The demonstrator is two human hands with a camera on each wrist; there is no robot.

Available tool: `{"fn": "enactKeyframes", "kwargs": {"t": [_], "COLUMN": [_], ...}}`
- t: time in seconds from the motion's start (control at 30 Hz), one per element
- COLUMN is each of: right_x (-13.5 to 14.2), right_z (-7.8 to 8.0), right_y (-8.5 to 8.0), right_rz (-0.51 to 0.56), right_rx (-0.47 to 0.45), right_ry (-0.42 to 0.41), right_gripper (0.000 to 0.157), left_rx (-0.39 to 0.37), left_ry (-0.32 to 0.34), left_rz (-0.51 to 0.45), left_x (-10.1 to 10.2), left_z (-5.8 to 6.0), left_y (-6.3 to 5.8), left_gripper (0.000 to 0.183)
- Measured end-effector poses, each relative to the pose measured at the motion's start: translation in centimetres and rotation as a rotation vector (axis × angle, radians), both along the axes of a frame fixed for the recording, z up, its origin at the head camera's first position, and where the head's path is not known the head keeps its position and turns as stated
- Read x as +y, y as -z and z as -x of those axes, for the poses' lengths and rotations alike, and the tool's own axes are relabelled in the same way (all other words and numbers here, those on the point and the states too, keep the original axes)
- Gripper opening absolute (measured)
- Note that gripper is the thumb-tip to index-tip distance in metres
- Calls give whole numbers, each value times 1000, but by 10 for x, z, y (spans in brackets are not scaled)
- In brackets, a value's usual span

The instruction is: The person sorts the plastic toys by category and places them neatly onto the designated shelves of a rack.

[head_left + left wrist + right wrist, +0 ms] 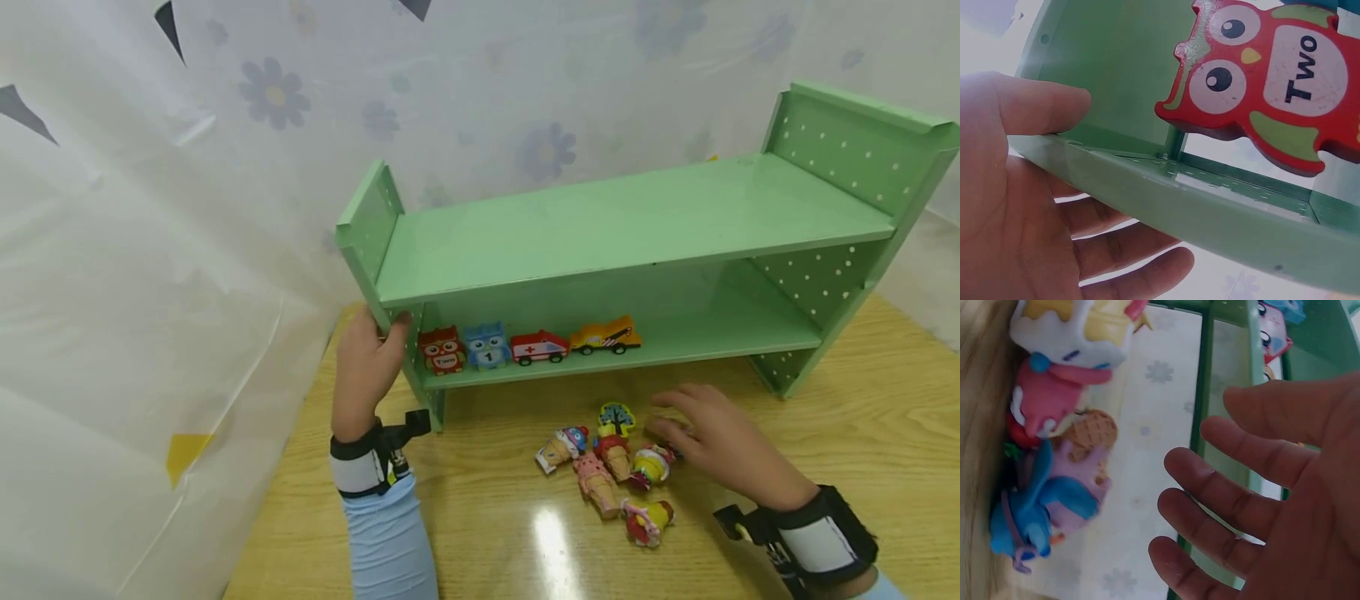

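Observation:
A green shelf [570,242] with white-dotted ends stands on the table. My left hand [365,362] holds its left side panel [1116,169], thumb on the inner face and fingers outside. Right beside that thumb, on the lower shelf, is a red owl [1235,81] marked "Two". To its right stand a blue owl [487,346] marked "1", a red ambulance [538,346] and a yellow tow truck [606,335]. Over the table, my right hand [727,446] has its fingers spread with nothing in them, close to the small toy figures [596,483] in front of the shelf.
Several cone-bodied and other little figures lie in a loose group, with a flat tree piece [617,417] at its back edge. The wooden table [480,533] extends under the shelf. A flower-printed plastic sheet [247,208] hangs behind and to the left.

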State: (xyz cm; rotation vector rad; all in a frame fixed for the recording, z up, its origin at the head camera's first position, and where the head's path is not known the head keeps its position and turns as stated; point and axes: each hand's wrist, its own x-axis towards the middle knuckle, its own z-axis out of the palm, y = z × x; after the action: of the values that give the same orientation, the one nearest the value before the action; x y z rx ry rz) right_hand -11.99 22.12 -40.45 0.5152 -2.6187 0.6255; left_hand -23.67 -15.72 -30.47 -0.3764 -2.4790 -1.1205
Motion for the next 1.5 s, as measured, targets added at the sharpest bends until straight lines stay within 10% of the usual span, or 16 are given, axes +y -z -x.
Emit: {"fn": "enactKeyframes", "kwargs": {"t": [0.83, 1.5], "right_x": [-15, -17], "right_z": [40, 44], "right_y": [25, 30], "right_rz": [-128, -142], "right_rx": [-202, -326], "right_ry": [-162, -125], "right_gripper": [44, 47], "left_rx": [-14, 11], "left_ry": [-6, 15], "left_rz": [-6, -15], "left_x": [0, 0], "left_z": [0, 1], "left_y": [-1, 1], "left_gripper": [39, 38]}}
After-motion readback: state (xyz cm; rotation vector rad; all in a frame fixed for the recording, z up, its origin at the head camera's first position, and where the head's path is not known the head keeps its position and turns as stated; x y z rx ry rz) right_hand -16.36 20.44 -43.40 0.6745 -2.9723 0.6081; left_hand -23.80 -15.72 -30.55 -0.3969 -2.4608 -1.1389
